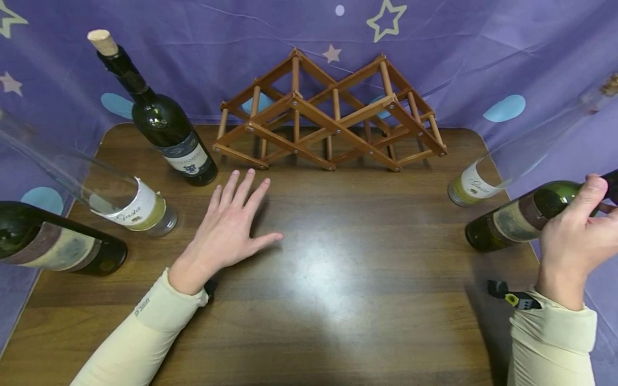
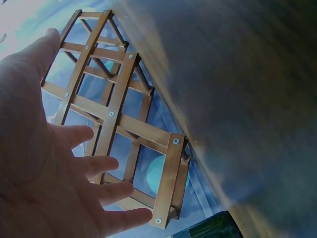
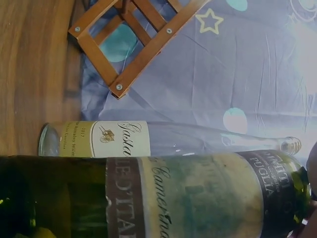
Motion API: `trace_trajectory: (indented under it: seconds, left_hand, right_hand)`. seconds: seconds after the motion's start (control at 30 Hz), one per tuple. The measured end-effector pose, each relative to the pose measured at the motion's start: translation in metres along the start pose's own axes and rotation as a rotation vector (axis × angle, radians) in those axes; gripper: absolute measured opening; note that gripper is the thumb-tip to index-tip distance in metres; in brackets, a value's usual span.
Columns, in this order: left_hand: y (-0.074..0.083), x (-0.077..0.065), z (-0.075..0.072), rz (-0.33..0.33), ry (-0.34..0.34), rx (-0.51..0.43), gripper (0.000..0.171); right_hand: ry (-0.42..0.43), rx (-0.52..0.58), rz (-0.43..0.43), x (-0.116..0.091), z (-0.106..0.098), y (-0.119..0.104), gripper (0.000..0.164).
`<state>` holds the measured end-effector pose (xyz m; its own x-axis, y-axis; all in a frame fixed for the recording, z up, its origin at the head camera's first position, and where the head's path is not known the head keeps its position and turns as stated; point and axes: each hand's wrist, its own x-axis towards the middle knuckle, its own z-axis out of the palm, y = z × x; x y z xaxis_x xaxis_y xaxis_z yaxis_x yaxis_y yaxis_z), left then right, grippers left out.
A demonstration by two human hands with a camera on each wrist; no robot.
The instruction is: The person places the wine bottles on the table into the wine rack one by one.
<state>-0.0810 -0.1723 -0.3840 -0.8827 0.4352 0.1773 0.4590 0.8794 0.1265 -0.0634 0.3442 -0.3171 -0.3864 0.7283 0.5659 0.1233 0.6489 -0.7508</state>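
Note:
At the right side of the table, my right hand [image 1: 579,236] grips a dark green wine bottle [image 1: 514,221] around its neck. The bottle leans, and its worn, pale label fills the lower part of the right wrist view. Behind it stands a clear glass bottle [image 1: 475,185] with a white and yellow-green label. My left hand [image 1: 224,230] is spread with straight fingers over the left middle of the table, holding nothing. Just beyond its fingertips are a corked dark wine bottle [image 1: 166,128] and the front of a folding wooden wine rack [image 1: 338,128].
Left of my left hand stand another clear bottle [image 1: 140,209] and a dark green bottle [image 1: 63,241] with a worn label. The wooden table [image 1: 309,321] backs onto a purple cloth [image 1: 434,48] with stars, which also hangs at both sides.

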Motion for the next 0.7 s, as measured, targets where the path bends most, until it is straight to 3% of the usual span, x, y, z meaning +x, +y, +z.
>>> trace_trajectory:
  seconds: [0.17, 0.33, 0.7]
  left_hand:
    - [0.0, 0.0, -0.001, -0.002, -0.007, -0.001, 0.11]
    - [0.001, 0.0, -0.002, 0.002, -0.003, -0.001, 0.11]
    - [0.001, 0.001, -0.003, 0.009, 0.012, -0.008, 0.11]
  right_hand:
    - [-0.016, -0.024, 0.052, 0.001, -0.001, -0.001, 0.03]
    - [-0.031, -0.024, 0.045, -0.002, -0.001, -0.008, 0.029]
    - [-0.068, 0.135, -0.032, -0.009, 0.001, -0.035, 0.022]
